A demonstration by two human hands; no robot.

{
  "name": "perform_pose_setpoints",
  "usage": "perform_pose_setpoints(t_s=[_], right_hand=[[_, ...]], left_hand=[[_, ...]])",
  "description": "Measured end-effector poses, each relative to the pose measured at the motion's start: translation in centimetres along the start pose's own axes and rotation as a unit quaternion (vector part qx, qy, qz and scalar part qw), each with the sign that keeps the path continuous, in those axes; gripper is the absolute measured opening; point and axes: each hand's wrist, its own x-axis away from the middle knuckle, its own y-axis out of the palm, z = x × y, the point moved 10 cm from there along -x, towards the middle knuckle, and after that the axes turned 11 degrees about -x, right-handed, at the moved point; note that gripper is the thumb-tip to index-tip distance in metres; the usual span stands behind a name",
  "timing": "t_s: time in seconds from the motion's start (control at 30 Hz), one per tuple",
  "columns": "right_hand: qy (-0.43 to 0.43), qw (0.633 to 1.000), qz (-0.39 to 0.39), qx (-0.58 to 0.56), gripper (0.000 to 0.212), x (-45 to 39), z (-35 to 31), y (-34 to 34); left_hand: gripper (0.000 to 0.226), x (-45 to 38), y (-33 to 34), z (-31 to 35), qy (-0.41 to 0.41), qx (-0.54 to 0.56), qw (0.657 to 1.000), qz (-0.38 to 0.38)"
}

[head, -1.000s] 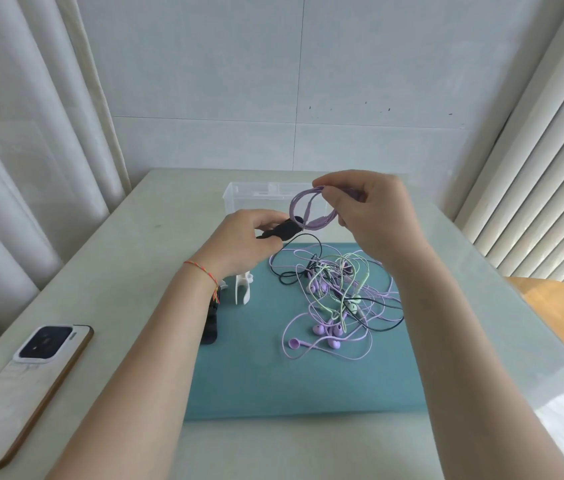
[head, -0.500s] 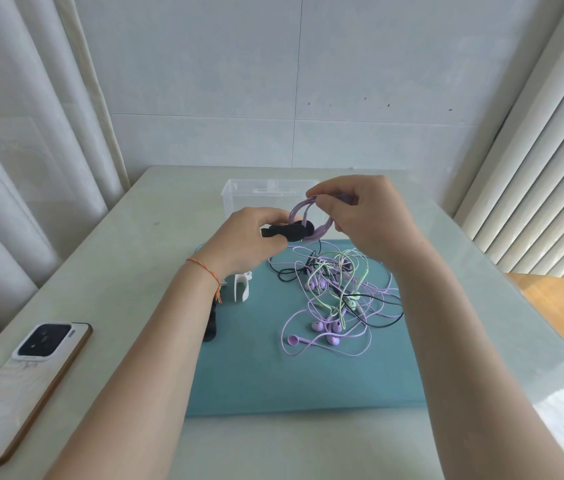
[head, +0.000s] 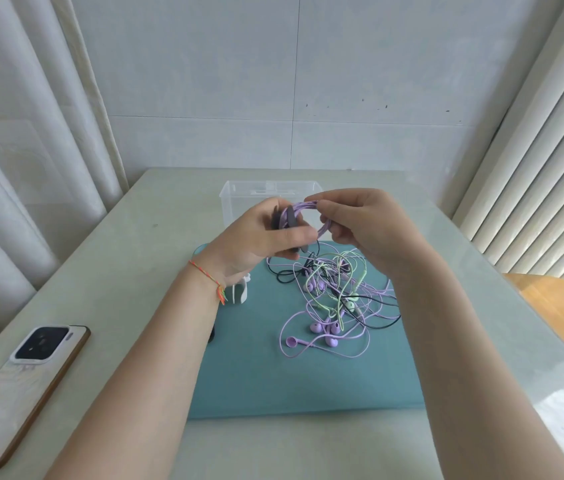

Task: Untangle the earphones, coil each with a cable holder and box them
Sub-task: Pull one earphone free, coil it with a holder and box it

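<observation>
Both hands up over the far edge of the teal mat (head: 273,382), just in front of the clear plastic box (head: 239,199). My right hand (head: 367,230) pinches the coiled purple earphone (head: 308,206) at the top of its loop, thumb and forefinger closed on the bundled strands; the other fingers curl under the coil. My left hand (head: 256,240) grips the black cable holder (head: 289,220), a dark, matte, strap-like piece folded over the left side of the coil, thumb pressing across it. Can't tell if the strap is fastened.

The coil is a tight round hoop of thin smooth cable, several turns thick, held in the air and clear of the mat.

The tangled earphones (head: 336,299) lie on the mat's right-centre: thin purple, pale green and black cables looped through each other, with rounded glossy purple buds toward the near side of the pile and a green one in the middle.

The white cable holder (head: 240,292), a small plastic piece, sits at the mat's left edge, partly behind my left wrist. The box is a rectangular, translucent, open-topped tub near the tabletop's far edge. A phone (head: 20,386) lies face down at the tabletop's near left edge: flat slab, pale marbled back, brown rim, dark camera block. A thin orange cord bracelet (head: 209,277) sits on my left wrist.
</observation>
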Motion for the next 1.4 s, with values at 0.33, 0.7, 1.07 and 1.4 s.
perform_pose_setpoints(t_s=[0.33, 0.7, 1.07, 1.4], right_hand=[[0.008, 0.996, 0.017, -0.082, 0.018, -0.3, 1.4, 1.4], [-0.015, 0.998, 0.028, 0.049, 0.018, 0.0, 0.3, 0.6], [-0.048, 0.996, 0.008, 0.070, 0.020, 0.0, -0.3, 1.8], [-0.052, 0.996, 0.003, 0.067, 0.020, 0.1, -0.9, 0.8]], left_hand=[[0.017, -0.2, -3.0, -0.7, -0.027, 0.228, 0.953, 0.198], [0.032, -0.3, -2.7, -1.7, -0.039, 0.141, 0.985, 0.087], [0.034, -0.5, -0.9, -2.1, -0.069, 0.170, 0.980, 0.080], [0.060, -0.2, -0.1, -2.9, -0.127, 0.058, 0.990, 0.012]])
